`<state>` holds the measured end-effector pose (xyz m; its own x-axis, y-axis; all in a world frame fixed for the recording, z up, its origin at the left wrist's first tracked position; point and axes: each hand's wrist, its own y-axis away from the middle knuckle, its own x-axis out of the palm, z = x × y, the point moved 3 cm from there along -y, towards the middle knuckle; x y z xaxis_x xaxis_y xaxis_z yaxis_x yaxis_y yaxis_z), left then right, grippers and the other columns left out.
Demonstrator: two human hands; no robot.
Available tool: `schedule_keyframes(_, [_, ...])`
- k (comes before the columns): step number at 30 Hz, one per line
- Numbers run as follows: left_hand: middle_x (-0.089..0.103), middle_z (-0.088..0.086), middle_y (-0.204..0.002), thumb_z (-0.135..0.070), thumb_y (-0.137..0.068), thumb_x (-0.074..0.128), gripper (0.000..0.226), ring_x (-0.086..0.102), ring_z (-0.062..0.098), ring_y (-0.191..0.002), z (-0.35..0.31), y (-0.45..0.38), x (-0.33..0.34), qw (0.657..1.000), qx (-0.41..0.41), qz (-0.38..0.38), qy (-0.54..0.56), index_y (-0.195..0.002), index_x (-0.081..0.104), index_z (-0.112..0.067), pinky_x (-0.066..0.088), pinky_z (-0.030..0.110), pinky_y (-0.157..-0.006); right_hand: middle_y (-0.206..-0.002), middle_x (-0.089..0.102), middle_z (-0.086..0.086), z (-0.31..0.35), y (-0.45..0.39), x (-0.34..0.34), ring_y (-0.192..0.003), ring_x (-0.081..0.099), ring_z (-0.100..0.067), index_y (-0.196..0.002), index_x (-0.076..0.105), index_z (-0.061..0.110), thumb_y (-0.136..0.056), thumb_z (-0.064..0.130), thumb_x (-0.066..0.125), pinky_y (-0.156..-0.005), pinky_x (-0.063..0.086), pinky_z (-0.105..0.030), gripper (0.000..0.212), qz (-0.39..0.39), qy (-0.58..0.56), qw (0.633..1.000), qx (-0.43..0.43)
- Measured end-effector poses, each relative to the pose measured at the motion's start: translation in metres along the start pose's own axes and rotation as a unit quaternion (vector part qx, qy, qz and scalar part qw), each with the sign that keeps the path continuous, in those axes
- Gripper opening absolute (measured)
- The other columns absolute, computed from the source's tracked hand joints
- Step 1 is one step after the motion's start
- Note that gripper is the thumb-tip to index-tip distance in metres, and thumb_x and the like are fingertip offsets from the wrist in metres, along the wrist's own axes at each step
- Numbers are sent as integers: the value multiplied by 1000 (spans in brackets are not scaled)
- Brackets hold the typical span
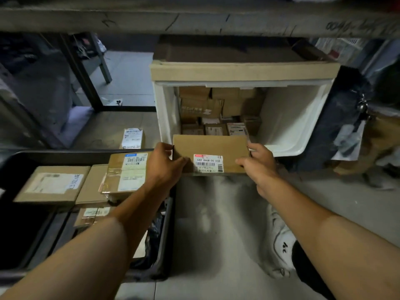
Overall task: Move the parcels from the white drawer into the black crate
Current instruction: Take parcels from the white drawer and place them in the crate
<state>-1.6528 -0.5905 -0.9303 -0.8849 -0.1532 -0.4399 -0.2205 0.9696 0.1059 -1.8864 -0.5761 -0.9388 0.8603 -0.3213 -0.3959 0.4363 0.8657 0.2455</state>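
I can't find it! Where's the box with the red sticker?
The box is mid-frame, held between the left hand and right hand, before the white drawer.

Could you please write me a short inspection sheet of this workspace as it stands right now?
Surface: grey floor, bare below the held parcel.
Job's things: white drawer pulled open, small cardboard parcels piled in its left part; black crate to the left holds several flat parcels; a cardboard parcel with a barcode label is held in front of the drawer.
Clutter: one small labelled parcel on the floor behind the crate; dark bags right of the drawer.
Grippers: left hand and right hand grip the held parcel's two ends.
Cables: nothing seen.
Surroundings: grey shelf edge overhead; flat cardboard on top of the drawer unit; a white shoe on the floor.
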Motion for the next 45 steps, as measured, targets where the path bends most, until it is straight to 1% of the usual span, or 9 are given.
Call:
schedule_keyframes(10, [77, 8, -81, 0, -89, 69, 5, 76, 19, -73, 7, 45, -78, 991, 10, 6, 134, -93, 72, -2, 55, 17, -58, -103, 64, 2, 27, 64, -1, -93, 60, -13, -111, 61, 23, -86, 3, 66, -76, 50, -28, 32, 76, -4, 997, -29])
schedule_keyframes(13, [78, 10, -86, -2, -87, 72, 10, 76, 25, -80, 9, 55, -84, 981, 14, -16, 193, -95, 75, -7, 61, 32, -71, -111, 66, -2, 29, 72, -3, -103, 60, -19, -116, 68, 20, -89, 0, 59, -84, 52, -34, 35, 62, -42, 997, -32])
schedule_keyframes(16, [76, 12, -95, -5, -91, 70, 15, 74, 27, -88, 27, 61, -90, 972, -17, -32, 230, -100, 75, -14, 61, 32, -69, -117, 70, -4, 12, 82, 6, -110, 63, -22, -118, 72, 17, -88, -5, 52, -99, 54, -44, 42, 67, -71, 995, -25])
schedule_keyframes(18, [74, 8, -107, -6, -96, 62, 20, 70, 26, -101, 36, 63, -94, 973, -26, -30, 227, -102, 75, -20, 59, 38, -84, -120, 70, -2, 2, 89, 8, -108, 63, -18, -122, 71, 15, -89, -10, 44, -99, 54, -40, 50, 63, -90, 994, -13])
schedule_keyframes(24, [78, 7, -98, 14, -95, 40, 47, 74, 23, -94, 38, 67, -108, 960, -52, -2, 276, -95, 76, -15, 56, 29, -80, -119, 66, -1, 2, 97, 5, -102, 62, -8, -131, 64, 9, -88, -24, 35, -84, 53, -22, 61, 101, -137, 985, -18])
schedule_keyframes(29, [79, 0, -97, 16, -88, 57, 42, 72, 19, -97, 40, 74, -107, 958, -36, 18, 285, -94, 78, -20, 54, 29, -84, -123, 70, -8, 8, 91, 4, -115, 65, -18, -125, 67, 10, -87, -26, 45, -96, 55, -32, 56, 97, -158, 982, -36])
schedule_keyframes(35, [72, 5, -115, 1, -94, 63, 28, 65, 22, -113, 44, 71, -108, 956, -41, 1, 292, -105, 70, -24, 52, 36, -93, -113, 71, 1, 5, 96, 7, -111, 63, -16, -119, 69, 22, -93, -3, 64, -96, 52, -31, 36, 142, -129, 980, -52])
schedule_keyframes(39, [74, -4, -106, -7, -95, 65, 21, 67, 11, -103, 37, 71, -108, 962, -26, -11, 270, -100, 71, -26, 51, 35, -86, -105, 72, 3, 1, 95, 9, -109, 63, -16, -113, 71, 17, -94, 13, 68, -90, 52, -31, 20, 124, -127, 983, -47])
schedule_keyframes(45, [73, 9, -105, -17, -94, 69, 15, 67, 25, -102, 44, 69, -103, 958, -50, -31, 281, -107, 67, -10, 56, 40, -77, -104, 75, -5, 6, 96, 8, -107, 68, -24, -100, 74, 20, -93, 23, 70, -99, 54, -43, 8, 92, -134, 986, -44])
